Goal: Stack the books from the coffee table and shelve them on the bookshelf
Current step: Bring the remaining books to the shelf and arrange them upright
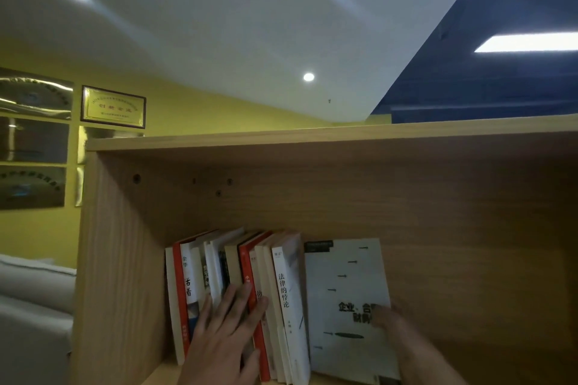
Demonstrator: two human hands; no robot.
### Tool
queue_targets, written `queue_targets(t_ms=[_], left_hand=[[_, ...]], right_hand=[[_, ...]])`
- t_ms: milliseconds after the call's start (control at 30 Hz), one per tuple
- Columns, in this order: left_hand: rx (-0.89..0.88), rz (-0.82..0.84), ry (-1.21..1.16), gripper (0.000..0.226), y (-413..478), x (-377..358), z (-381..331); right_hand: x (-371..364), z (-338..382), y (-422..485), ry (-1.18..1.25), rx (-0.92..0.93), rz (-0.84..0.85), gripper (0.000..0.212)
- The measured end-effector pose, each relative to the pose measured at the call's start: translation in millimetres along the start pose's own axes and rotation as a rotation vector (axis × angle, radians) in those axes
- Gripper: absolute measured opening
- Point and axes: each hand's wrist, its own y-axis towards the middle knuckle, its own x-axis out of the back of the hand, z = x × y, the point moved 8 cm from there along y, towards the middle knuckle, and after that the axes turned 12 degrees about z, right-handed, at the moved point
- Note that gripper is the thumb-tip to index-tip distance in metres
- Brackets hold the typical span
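Several books (281, 297) stand upright in a row inside the wooden bookshelf (312, 197), spines toward me, leaning slightly. My left hand (223, 334) lies flat with spread fingers against the spines at the row's middle. At the row's right end a white book with black lettering (347, 291) shows its front cover. My right hand (387, 319) grips that book at its right edge, fingers on the cover.
The shelf compartment has free room to the right of the books and a gap between the row and the left wall (119, 259). Framed plaques (114, 107) hang on the yellow wall at left. A pale sofa (31, 306) sits lower left.
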Motion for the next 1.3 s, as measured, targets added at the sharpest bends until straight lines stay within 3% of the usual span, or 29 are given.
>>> queue_targets(t_ms=[100,233,333,400,500,567,633,833,1033,1200,1267,1300], left_hand=[[-0.004,0.017,-0.048,0.081,-2,1,-1],[0.062,0.039,-0.028,0.085,-7,5,-1],[0.239,-0.080,-0.351,0.079,-19,18,2],[0.263,-0.141,-0.570,0.054,-19,31,-11],[0.304,-0.007,-0.858,0.010,-3,34,-39],[0.408,0.030,-1.027,0.008,4,29,-43],[0.498,0.018,-1.097,0.009,8,29,-39],[0.560,-0.073,-0.972,0.017,12,31,-40],[0.599,-0.089,-1.024,0.022,20,22,-43],[0.512,-0.070,-1.069,0.010,19,21,-37],[0.465,-0.066,-0.887,0.005,11,24,-24],[0.448,-0.082,-0.725,0.014,5,26,-16]], right_hand=[[2,-5,0,0.103,0.000,0.070,0.021],[-5,-13,0,0.240,-0.028,0.147,0.036],[-16,-13,-5,0.332,-0.075,0.229,0.051],[-24,-13,-6,0.356,-0.090,0.277,0.053],[-30,-13,-5,0.355,-0.090,0.326,0.059],[-30,-14,-6,0.308,-0.074,0.324,0.065],[-30,-11,-5,0.280,-0.052,0.282,0.054],[-28,0,6,0.004,0.127,0.022,0.050],[-76,-7,1,-0.260,0.137,0.376,0.103],[-87,-1,-5,-0.403,0.161,0.391,0.097],[-92,-1,-8,-0.425,0.177,0.422,0.099],[-93,-1,-9,-0.448,0.187,0.425,0.102]])
